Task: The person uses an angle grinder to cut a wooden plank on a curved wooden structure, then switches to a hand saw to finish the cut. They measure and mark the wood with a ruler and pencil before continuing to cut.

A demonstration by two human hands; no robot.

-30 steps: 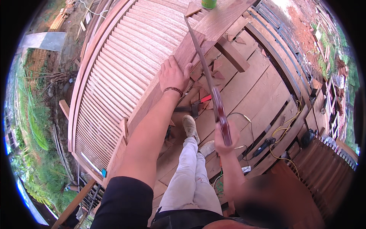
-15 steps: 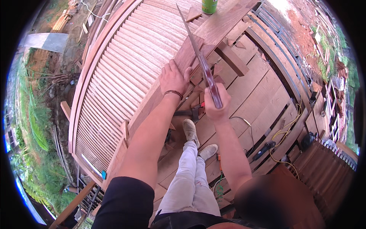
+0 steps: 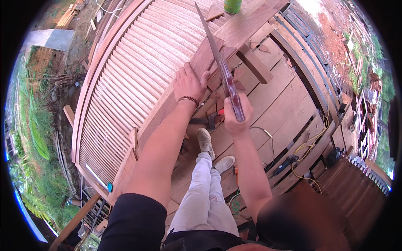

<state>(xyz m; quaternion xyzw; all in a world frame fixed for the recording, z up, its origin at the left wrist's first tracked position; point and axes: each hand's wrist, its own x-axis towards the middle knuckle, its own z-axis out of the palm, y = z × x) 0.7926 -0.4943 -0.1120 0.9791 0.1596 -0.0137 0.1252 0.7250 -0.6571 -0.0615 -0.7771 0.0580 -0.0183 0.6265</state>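
My right hand [image 3: 238, 113] is wrapped round the brown wooden handle of a handsaw [image 3: 227, 79]. Its long narrow blade slants up and away to the left, across a short brown wooden board [image 3: 206, 54]. My left hand [image 3: 189, 83], with a beaded bracelet at its wrist, clamps the near end of that board, fingers over its face and thumb by the right edge. Under the board lies a longer plank [image 3: 247, 25], resting along the edge of a large slatted wooden panel [image 3: 138, 71]. Whether the saw's teeth have entered the wood cannot be made out.
A green can [image 3: 232, 6] stands on the far end of the plank. Beneath is a plank floor [image 3: 280, 100] with triangular offcuts, a hammer [image 3: 209, 121], a power tool [image 3: 286, 164] and yellow cord [image 3: 312, 144]. A wooden beam [image 3: 254, 65] juts out right of the saw.
The view has shifted slightly. Both hands keep their holds, and the saw stays at nearly the same place across the board.
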